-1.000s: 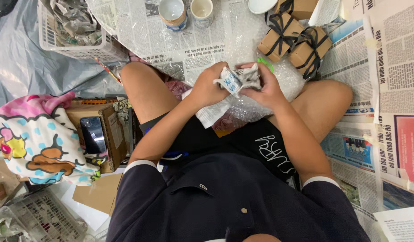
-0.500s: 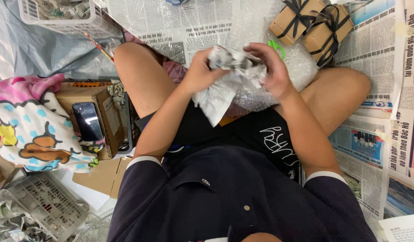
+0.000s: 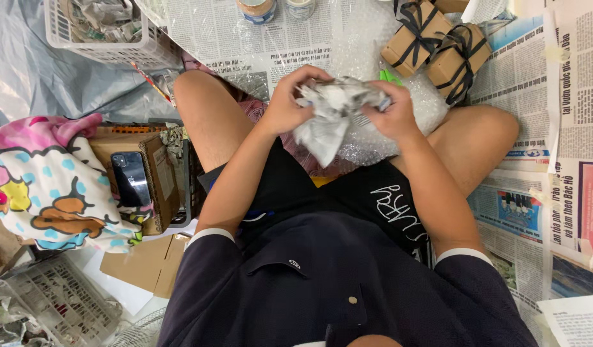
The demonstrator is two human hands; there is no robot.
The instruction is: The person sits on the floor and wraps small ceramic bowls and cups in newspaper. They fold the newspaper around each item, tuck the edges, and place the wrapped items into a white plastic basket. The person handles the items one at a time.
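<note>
Gripping crumpled newspaper bundle point(image 3: 332, 112), left hand point(image 3: 287, 106), right hand point(image 3: 389, 115), ribboned brown boxes point(image 3: 438, 42) beyond

The person wears a dark navy polo shirt point(image 3: 335, 289) with white-trimmed sleeves and black printed shorts point(image 3: 386, 199).

2 brown cardboard gift boxes point(image 3: 438, 45), each tied with black ribbon, lie side by side just beyond the grip, to its right. A dark phone point(image 3: 131, 178), screen off, rests on an open brown carton point(image 3: 156, 180) well to the left of the grip. 2 round cups point(image 3: 274, 9) stand beyond the grip.
</note>
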